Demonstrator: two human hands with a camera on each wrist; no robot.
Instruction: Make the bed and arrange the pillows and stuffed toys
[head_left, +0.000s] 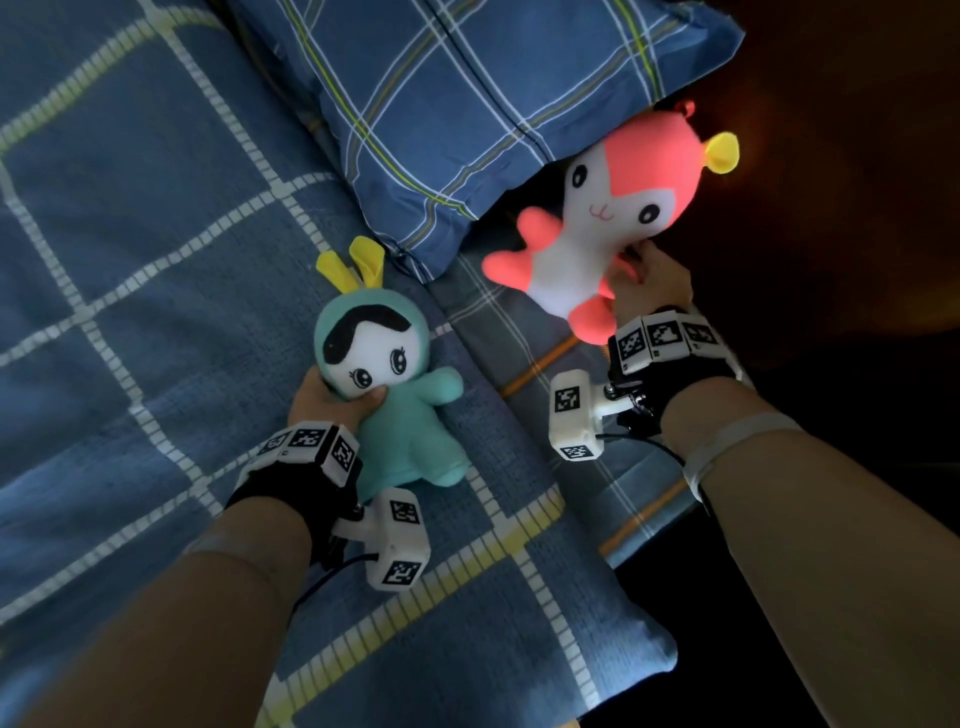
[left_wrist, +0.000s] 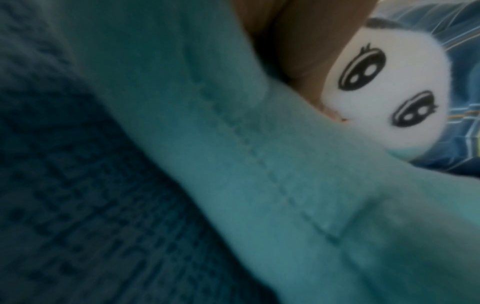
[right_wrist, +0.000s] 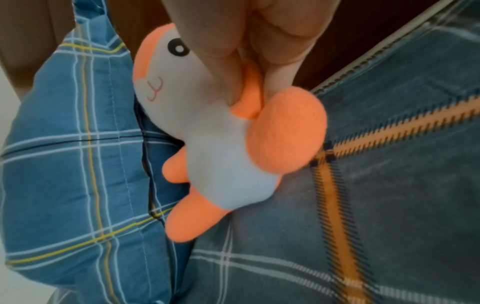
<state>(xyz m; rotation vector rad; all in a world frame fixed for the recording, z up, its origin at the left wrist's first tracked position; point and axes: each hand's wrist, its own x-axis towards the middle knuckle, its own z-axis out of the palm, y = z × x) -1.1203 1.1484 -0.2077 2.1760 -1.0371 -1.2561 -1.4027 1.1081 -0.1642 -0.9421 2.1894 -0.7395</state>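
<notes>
A teal stuffed doll (head_left: 402, 415) with a white face and yellow ears lies on the blue checked quilt (head_left: 130, 260). My left hand (head_left: 337, 397) grips it at the neck, thumb under the face; close up the teal doll (left_wrist: 285, 185) fills the left wrist view. A pink-orange and white stuffed toy (head_left: 587, 228) is at the corner of the blue plaid pillow (head_left: 467, 93). My right hand (head_left: 644, 283) pinches it by one arm at its side. In the right wrist view the orange toy (right_wrist: 221, 148) hangs from my fingers (right_wrist: 233, 51) beside the pillow (right_wrist: 72, 164).
The bed sheet (head_left: 545, 353) with orange stripes shows between quilt and pillow. The bed's right edge (head_left: 670, 514) drops to a dark floor. The quilt's corner (head_left: 639, 649) lies near my right forearm.
</notes>
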